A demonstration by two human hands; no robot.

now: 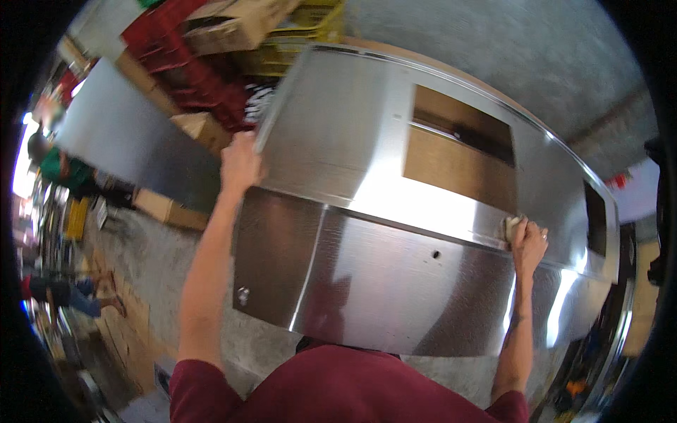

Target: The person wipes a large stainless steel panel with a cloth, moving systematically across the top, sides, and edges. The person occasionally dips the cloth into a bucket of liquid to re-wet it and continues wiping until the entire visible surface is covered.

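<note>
A large brushed-metal worktop [324,134] lies in front of me, with a rectangular cutout in its upper part and a lower front panel [395,282] bent toward me. My left hand [242,162] is closed round the worktop's left edge, its fingertips partly hidden. Over on the right, my right hand [530,245] grips a small pale pad [511,227], perhaps a folded cloth, and presses it to the metal near the fold below the cutout. The front panel has a small round hole [436,254] near its middle and a fitting [243,295] at its lower left corner.
Past the left edge stand a red crate [176,77], a yellow crate [310,32] and cardboard boxes [229,27]. Another metal sheet [134,134] leans farther left. A person in green [56,166] and another person [70,292] are at the far left.
</note>
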